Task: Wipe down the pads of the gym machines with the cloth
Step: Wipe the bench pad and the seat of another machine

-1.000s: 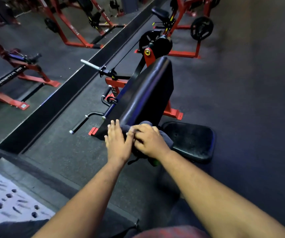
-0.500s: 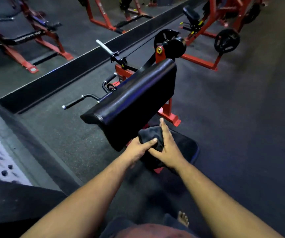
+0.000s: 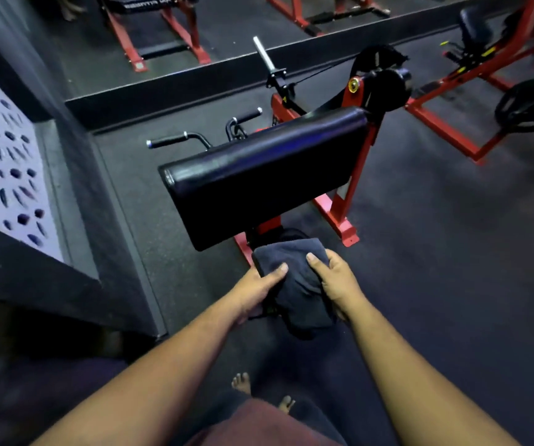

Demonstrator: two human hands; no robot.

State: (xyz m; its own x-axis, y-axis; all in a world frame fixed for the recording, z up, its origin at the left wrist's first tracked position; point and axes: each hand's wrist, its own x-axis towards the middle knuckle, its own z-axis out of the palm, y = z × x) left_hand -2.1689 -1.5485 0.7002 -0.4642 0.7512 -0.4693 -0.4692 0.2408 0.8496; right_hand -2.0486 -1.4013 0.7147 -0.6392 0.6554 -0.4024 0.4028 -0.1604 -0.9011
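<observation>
Both hands grasp the dark cloth (image 3: 294,278) just below centre: the left hand (image 3: 256,288) pinches its left edge, the right hand (image 3: 336,281) clutches its right side. At 12 o'clock from the cloth slants the glossy black pad (image 3: 259,175) on a red frame (image 3: 342,217). Dark rubber flooring (image 3: 452,252) spreads around. At 2 o'clock sits a weight plate (image 3: 527,106); at 9 o'clock, a perforated wall panel (image 3: 1,162).

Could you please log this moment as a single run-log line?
both hands grip cloth: left hand, right hand | cloth below arm pad, off it | wiping paused
</observation>
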